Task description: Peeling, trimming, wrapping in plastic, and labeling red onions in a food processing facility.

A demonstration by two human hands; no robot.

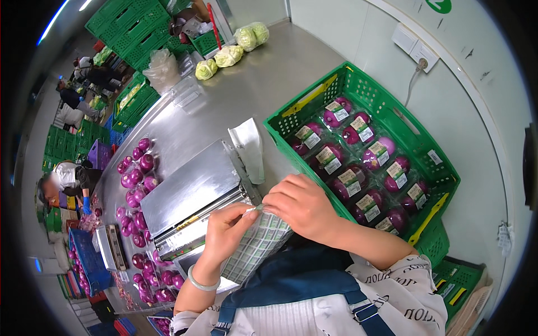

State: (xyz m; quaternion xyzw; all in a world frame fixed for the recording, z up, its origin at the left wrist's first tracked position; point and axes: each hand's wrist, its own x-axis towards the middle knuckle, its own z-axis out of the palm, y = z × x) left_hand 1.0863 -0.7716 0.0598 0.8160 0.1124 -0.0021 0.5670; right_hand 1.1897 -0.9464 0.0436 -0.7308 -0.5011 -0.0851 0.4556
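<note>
My left hand, with a pale bracelet at its wrist, pinches a small pale piece between thumb and fingers. Meeting it from the right, my right hand has its fingertips closed on the same piece, whose kind I cannot make out. Just below both hands a green-and-white checked sheet slopes toward my body. Beside them stands a flat-topped metal machine. To the right, a green crate holds several labelled packs of red onions.
Wrapped red onions line the metal table left of the machine. A white paper strip lies behind it. Cabbages sit at the far end. A scale stands left. Across the table works a person in blue gloves.
</note>
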